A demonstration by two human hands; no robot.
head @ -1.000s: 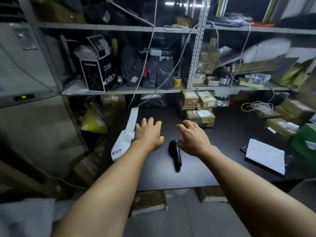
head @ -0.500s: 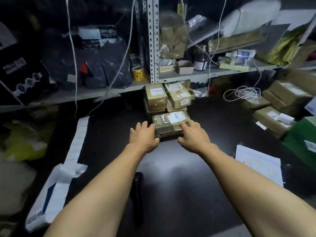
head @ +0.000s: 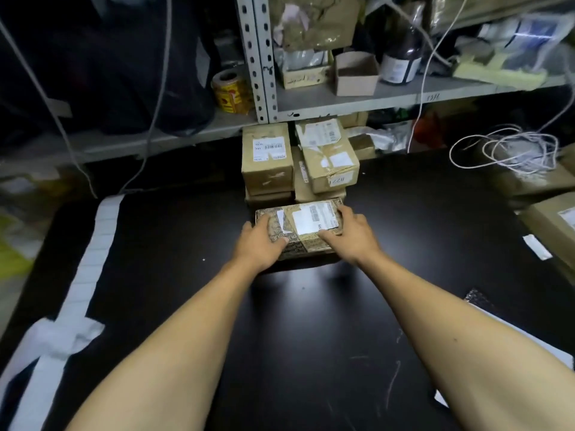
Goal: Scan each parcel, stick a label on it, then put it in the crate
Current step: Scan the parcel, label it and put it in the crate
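Left hand [head: 259,244] and right hand [head: 348,236] gripping front parcel [head: 300,227] on dark surface [head: 186,275]; fetching step, scanning not begun; next likely needing parcel pulled closer

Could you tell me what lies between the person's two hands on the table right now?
In the head view, a taped brown parcel lies between the left hand and right hand, which grip its two ends.

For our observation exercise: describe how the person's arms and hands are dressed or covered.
Both forearms are bare, with no sleeves in view. The left hand and right hand wear no gloves; no rings, watch or wristbands show. A small dark spot marks the right forearm.
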